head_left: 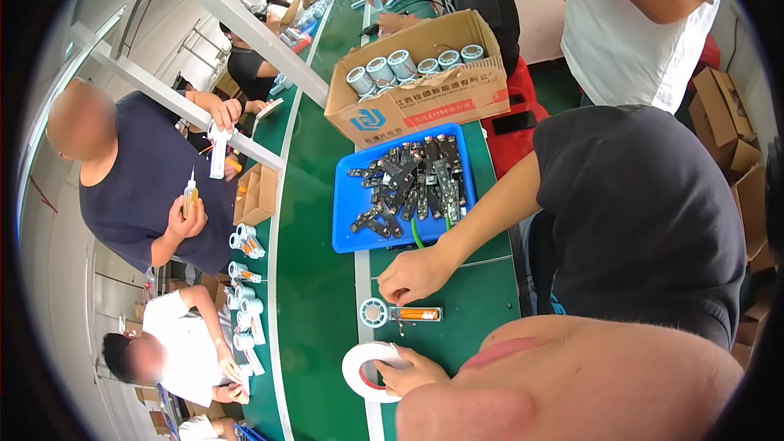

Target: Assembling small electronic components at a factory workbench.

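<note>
My right hand [414, 274], at the end of a bare forearm from a black sleeve, is closed with fingertips curled down. Whatever it may pinch is hidden. Just beside those fingertips lies an opened device with a light-blue round head [373, 312] and a handle part holding an orange cell [419, 314]; thin wires stick out at its side. My left hand [415, 373] grips a white roll of tape [356, 372] by its ring, fingers at the red-edged core. The roll rests over the bench's pale strip, near the device.
A blue tray [346, 233] heaped with black strip-shaped parts, with green strips at its edge, sits past my right hand. Beyond it stands a cardboard box [420, 110] of light-blue cylinders. Across the green bench [314, 318], co-workers handle similar devices; one holds a small bottle [190, 198].
</note>
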